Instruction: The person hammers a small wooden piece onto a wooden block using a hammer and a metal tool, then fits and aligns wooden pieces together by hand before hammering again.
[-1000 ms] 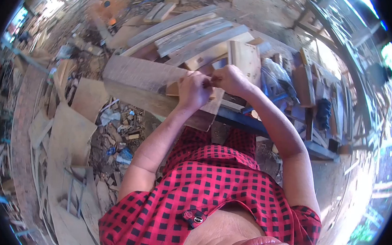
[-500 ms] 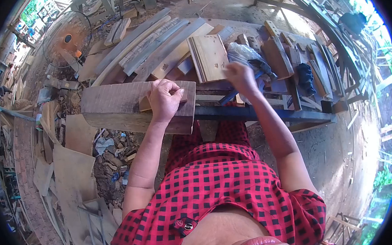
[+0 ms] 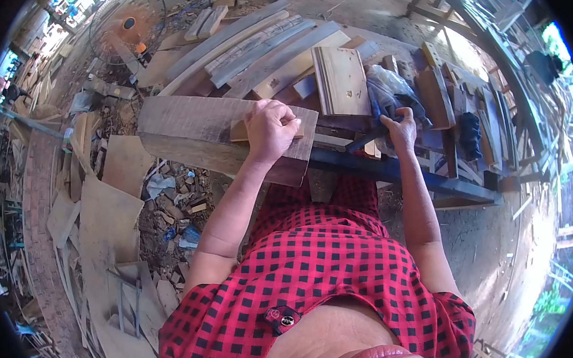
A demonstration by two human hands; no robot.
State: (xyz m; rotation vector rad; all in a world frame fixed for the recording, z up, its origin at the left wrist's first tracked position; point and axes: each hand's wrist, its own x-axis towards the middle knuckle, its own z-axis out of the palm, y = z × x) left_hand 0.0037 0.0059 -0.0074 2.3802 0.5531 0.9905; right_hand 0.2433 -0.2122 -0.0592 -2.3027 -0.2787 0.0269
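My left hand [image 3: 272,131] is closed in a pinch above a small wood piece [image 3: 239,131] lying on a thick timber block [image 3: 194,122]; what its fingertips hold is too small to name. To the right, my right hand [image 3: 401,130] is at the dark handle of a tool [image 3: 367,138], its fingers apart and the thumb close to the handle. Whether it touches the handle is unclear. A clear plastic bag [image 3: 389,84] and a flat light wooden panel [image 3: 342,82] lie just beyond.
Several long boards [image 3: 259,49] lie beyond the block. Upright wood pieces and a dark cloth [image 3: 470,136] are on the right. A blue-black beam [image 3: 431,182] runs along the near edge. A fan [image 3: 129,23] stands far left, with scraps on the ground.
My two hands were together over the block; they have parted. My right hand has moved right and down to the tool handle, while my left hand stays over the small wood piece.
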